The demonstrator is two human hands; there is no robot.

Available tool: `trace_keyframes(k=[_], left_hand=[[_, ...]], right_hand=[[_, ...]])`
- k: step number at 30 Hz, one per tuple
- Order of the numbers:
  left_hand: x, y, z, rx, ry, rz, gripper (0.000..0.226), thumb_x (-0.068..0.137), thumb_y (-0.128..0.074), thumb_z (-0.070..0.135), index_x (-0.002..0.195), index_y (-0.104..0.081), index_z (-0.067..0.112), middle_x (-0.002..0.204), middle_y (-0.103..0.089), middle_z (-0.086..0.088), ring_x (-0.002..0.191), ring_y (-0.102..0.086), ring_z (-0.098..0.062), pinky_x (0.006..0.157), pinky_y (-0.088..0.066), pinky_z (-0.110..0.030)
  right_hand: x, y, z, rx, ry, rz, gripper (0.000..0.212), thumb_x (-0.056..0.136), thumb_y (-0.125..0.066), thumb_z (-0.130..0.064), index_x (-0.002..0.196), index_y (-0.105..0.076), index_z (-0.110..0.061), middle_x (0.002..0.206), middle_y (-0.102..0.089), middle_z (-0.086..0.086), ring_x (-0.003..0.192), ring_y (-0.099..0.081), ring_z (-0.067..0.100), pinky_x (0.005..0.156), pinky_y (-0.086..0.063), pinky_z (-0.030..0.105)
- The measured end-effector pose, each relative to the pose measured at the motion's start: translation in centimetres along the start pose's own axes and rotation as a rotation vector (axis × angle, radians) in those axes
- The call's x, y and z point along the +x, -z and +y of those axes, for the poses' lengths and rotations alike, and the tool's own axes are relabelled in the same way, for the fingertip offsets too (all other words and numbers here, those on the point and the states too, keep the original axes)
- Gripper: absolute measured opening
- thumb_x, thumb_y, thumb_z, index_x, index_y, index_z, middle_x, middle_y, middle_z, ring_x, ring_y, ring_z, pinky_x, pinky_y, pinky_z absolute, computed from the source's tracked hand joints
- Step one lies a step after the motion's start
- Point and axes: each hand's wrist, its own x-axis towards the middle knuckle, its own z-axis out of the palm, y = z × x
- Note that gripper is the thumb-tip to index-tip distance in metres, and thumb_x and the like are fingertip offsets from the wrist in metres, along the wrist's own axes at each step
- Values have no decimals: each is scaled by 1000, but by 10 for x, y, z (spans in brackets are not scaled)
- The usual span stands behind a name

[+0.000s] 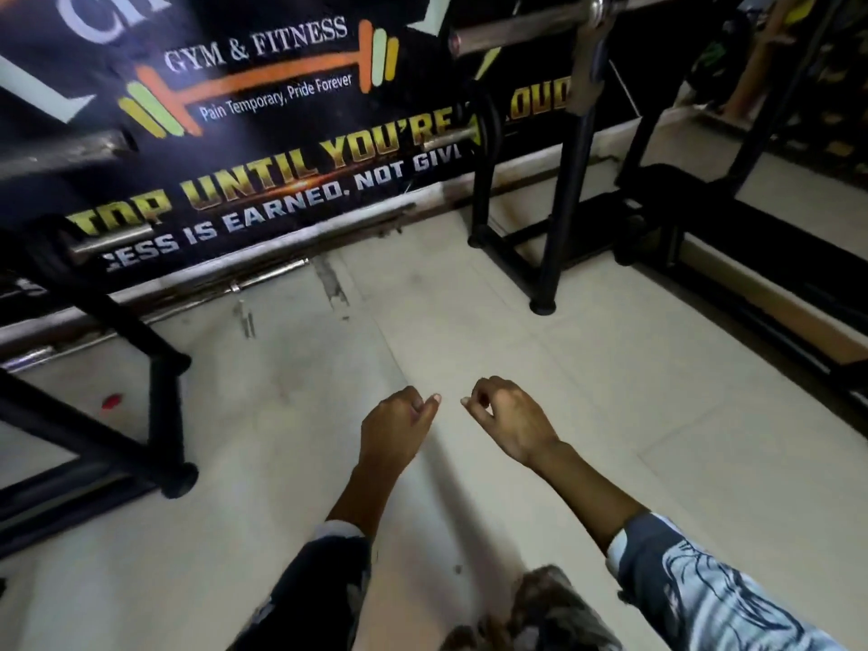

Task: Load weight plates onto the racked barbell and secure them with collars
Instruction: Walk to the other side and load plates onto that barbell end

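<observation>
The racked barbell's bare steel sleeve [521, 32] juts leftward at the top of the head view, resting on a black rack upright [585, 110]. No plate sits on that sleeve. Below it a dark weight plate [488, 119] hangs on a short storage peg [451, 138] of the rack. My left hand [399, 427] and my right hand [509, 418] hover low over the pale floor, close together, both loosely curled with nothing in them. No collar is visible.
A black gym banner [282, 110] covers the wall. Spare bars [263, 270] lie along its base. A black frame [159, 415] stands at the left, with another bar end [61, 155] above it. The rack's base [545, 274] and a bench [681, 190] are at the right.
</observation>
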Motion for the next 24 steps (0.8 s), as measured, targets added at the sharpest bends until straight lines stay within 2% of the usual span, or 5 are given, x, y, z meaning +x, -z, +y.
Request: trace_keyframes(k=[2, 7, 14, 18, 24], left_hand=[[48, 2, 7, 9, 27, 13, 39, 92, -48, 44, 68, -47, 15, 65, -56, -2, 72, -62, -27, 61, -37, -25], [175, 2, 10, 79, 99, 89, 40, 93, -43, 49, 71, -45, 16, 80, -66, -11, 78, -62, -30, 70, -49, -35], [310, 22, -3, 156, 294, 159, 40, 93, -44, 48, 82, -55, 11, 89, -68, -12, 88, -62, -32, 68, -43, -31], [376, 42, -31, 41, 438, 239, 36, 91, -48, 47, 70, -45, 17, 81, -67, -10, 80, -62, -31, 64, -38, -28], [479, 70, -115, -68, 633, 295, 35, 90, -48, 51, 74, -52, 20, 85, -70, -7, 85, -64, -30, 73, -46, -33]], right_hand=[[54, 8, 6, -3, 26, -23, 26, 94, -44, -36, 86, -54, -13, 96, -60, 8, 93, -53, 24, 76, -42, 34], [202, 21, 19, -22, 167, -62, 29, 95, -44, -33, 92, -56, -7, 98, -60, 11, 94, -54, 26, 75, -42, 33], [380, 24, 11, -14, 349, -170, 26, 93, -50, -28, 89, -56, -3, 92, -60, 16, 90, -56, 30, 73, -42, 35], [475, 6, -17, -64, 450, -291, 27, 92, -50, -28, 89, -56, -2, 92, -61, 16, 90, -56, 30, 74, -43, 37], [614, -49, -77, -88, 553, -428, 26, 92, -49, -25, 88, -58, -1, 95, -63, 18, 95, -56, 31, 77, -44, 38]])
